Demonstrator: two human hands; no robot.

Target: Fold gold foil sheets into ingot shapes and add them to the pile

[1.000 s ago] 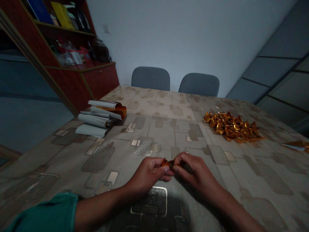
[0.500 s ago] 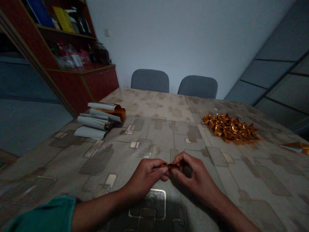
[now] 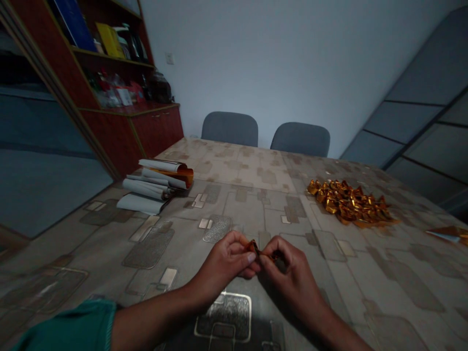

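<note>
Between my two hands, just above the patterned tablecloth, is a small piece of folded gold foil paper (image 3: 255,247). My left hand (image 3: 232,258) pinches its left end between thumb and fingers. The right end is pinched by my right hand (image 3: 287,263), and a bit of gold shows beyond those fingertips. Fingers cover much of the folded piece. A cluster of folded gold foil pieces (image 3: 351,202) sits on the table to the right. To the left lie loosely folded grey-white sheets (image 3: 146,187) with gold showing on their inner side.
The patterned table (image 3: 263,170) spreads out ahead. A flat gold foil piece (image 3: 449,234) lies at its right edge. Two grey chairs (image 3: 229,127) stand at the far side against the wall. A red-brown cabinet (image 3: 157,129) with shelved items is at the back left.
The folded foil has turned in my fingers, and its left end now points more upward. My right fingers have shifted slightly. The whole view has tilted up a little.
</note>
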